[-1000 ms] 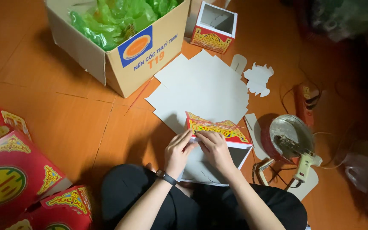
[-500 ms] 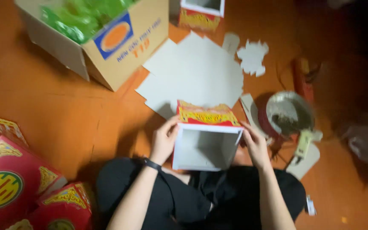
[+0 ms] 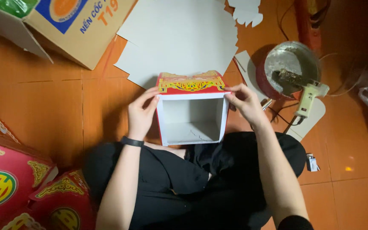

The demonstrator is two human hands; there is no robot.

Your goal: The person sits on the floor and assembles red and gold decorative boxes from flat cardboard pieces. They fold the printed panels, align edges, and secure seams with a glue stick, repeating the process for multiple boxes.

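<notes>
Holding the open red-and-white paper box [image 3: 191, 111] over your lap, you are clamping its left wall with your left hand [image 3: 142, 114] and its right top corner with your right hand [image 3: 244, 102].

Floor [image 3: 43, 102] is orange-brown tile with thin dark grout lines. Lots of stuff sitting right on it: a brown cardboard carton [image 3: 71, 27] up in the top left with green plastic bags inside, and next to it a spread of flat white card sheets [image 3: 184, 38] with a few cut-out scraps [image 3: 245, 10] near the top edge. Over on the right there's a round metal pot [image 3: 290, 66] and a cream-coloured glue gun [image 3: 308, 97] resting on a white card piece, cords trailing around it. Bottom left corner has a pile of finished red-and-gold boxes [image 3: 9, 187]. A small grey item [image 3: 312, 162] lies by the person's knee, too small to make out.
</notes>
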